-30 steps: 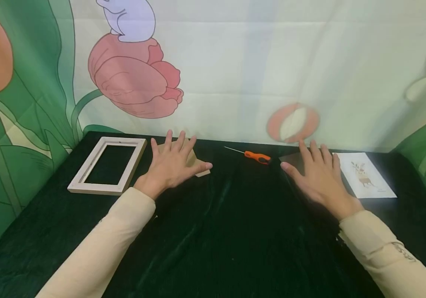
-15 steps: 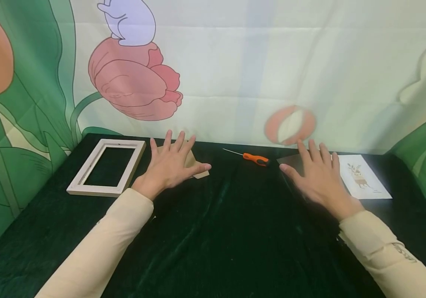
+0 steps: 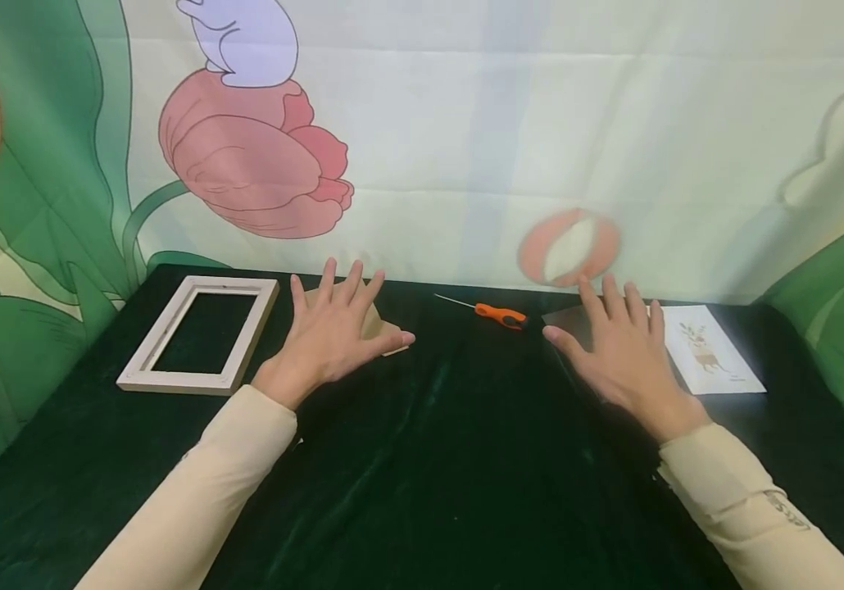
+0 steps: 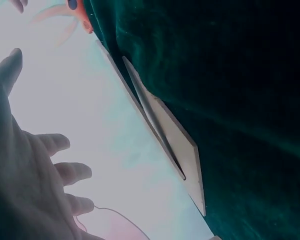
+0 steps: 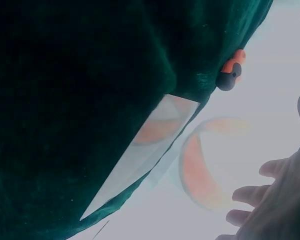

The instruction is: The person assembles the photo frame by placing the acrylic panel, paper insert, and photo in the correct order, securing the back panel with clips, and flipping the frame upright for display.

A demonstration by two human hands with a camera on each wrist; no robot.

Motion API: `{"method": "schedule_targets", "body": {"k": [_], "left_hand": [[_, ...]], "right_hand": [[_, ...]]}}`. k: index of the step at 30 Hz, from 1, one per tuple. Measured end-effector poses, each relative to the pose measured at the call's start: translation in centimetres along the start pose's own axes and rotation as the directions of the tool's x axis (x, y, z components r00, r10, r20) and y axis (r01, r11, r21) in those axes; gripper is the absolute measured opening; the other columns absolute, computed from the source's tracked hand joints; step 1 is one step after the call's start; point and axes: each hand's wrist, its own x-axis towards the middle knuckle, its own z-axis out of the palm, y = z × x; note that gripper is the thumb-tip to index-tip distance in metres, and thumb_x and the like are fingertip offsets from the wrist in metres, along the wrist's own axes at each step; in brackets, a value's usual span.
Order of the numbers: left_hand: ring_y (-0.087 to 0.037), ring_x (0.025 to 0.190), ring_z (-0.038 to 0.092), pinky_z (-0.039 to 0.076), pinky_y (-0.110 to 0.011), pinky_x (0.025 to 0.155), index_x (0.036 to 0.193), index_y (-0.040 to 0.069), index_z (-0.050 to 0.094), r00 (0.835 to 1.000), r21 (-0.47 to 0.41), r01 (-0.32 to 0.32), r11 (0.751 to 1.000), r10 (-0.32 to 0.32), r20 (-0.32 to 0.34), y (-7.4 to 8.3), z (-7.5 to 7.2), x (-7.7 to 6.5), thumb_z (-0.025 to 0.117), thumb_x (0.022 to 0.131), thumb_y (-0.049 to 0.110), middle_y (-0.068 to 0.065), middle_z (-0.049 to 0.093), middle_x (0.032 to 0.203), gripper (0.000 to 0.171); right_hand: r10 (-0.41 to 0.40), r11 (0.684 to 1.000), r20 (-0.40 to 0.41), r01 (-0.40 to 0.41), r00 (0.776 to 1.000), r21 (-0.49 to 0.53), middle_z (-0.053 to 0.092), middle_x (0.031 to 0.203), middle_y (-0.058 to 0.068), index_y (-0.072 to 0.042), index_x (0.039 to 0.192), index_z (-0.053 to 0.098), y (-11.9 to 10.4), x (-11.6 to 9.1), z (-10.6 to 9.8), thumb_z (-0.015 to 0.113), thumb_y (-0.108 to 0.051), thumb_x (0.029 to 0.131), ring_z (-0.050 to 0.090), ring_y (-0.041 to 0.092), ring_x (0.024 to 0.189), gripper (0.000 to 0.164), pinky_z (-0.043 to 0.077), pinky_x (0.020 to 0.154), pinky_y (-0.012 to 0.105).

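My left hand [image 3: 326,332] hovers with fingers spread over a brown backing board [image 3: 372,324], which it partly covers. In the left wrist view the board [image 4: 182,142] lies on the cloth with a slim flap raised along it, apart from the fingers. My right hand [image 3: 617,352] is spread the same way over a clear sheet [image 3: 564,321]. The right wrist view has this sheet [image 5: 150,145] flat and reflecting the backdrop, with a gap up to the hand. Neither hand holds anything. Between them lies a screwdriver [image 3: 501,315] with an orange and black handle.
A white picture frame [image 3: 245,340], hollow in the middle, lies left of the left hand. Right of the right hand is a white card [image 3: 705,348] with a printed plant drawing. Dark green cloth [image 3: 422,475] covers the table, and a printed curtain [image 3: 422,123] hangs behind.
Both hands keep their spread pose over the same things. The head view has shifted slightly, so the frame, screwdriver and card sit a little further left in the picture.
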Motion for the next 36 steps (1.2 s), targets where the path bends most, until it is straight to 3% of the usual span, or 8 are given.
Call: {"method": "schedule_targets", "body": {"k": [6, 13, 24, 36], "left_hand": [[-0.046, 0.16, -0.003, -0.01, -0.079, 0.117, 0.171, 0.021, 0.021, 1.0, 0.013, -0.007, 1.0, 0.007, -0.022, 0.4, -0.1, 0.2, 0.048, 0.091, 0.087, -0.014, 0.014, 0.176, 0.107], [-0.045, 0.161, -0.003, -0.01, -0.079, 0.117, 0.171, 0.021, 0.023, 0.999, 0.026, 0.002, 1.0, -0.001, -0.053, 0.0, -0.8, -0.6, 0.047, 0.09, 0.088, -0.013, 0.014, 0.176, 0.108], [-0.042, 0.161, -0.007, -0.014, -0.078, 0.116, 0.171, 0.021, 0.02, 0.998, -0.02, 0.011, 1.0, -0.012, -0.068, -0.6, -1.9, -1.2, 0.049, 0.092, 0.084, -0.013, 0.012, 0.176, 0.106], [-0.041, 0.161, -0.004, -0.012, -0.078, 0.117, 0.171, 0.021, 0.019, 0.996, -0.028, 0.013, 1.0, -0.015, -0.087, -1.5, -2.4, -1.9, 0.049, 0.093, 0.083, -0.013, 0.013, 0.176, 0.105]], "right_hand": [[0.015, 1.0, -0.009, -0.014, 1.0, 0.017, 0.015, 0.171, 0.03, -0.011, 0.17, 0.018, -0.1, -0.4, -0.2, 0.045, -0.073, 0.102, 0.007, 0.058, 0.155, 0.096, -0.004, 0.12, 0.075], [0.02, 1.0, -0.024, -0.019, 1.0, 0.018, 0.016, 0.171, 0.03, -0.008, 0.169, 0.022, -0.6, -0.2, -0.1, 0.046, -0.073, 0.102, 0.009, 0.058, 0.154, 0.096, -0.002, 0.12, 0.077], [0.017, 0.998, -0.036, -0.015, 0.999, 0.064, 0.016, 0.172, 0.027, -0.007, 0.17, 0.016, -1.8, 0.9, -0.5, 0.043, -0.072, 0.104, 0.008, 0.057, 0.154, 0.097, 0.0, 0.12, 0.076], [0.022, 0.987, -0.046, -0.014, 0.999, 0.159, 0.022, 0.171, 0.026, -0.008, 0.169, 0.02, -4.3, 1.4, 0.2, 0.043, -0.073, 0.104, 0.015, 0.053, 0.154, 0.095, 0.008, 0.121, 0.073]]}}
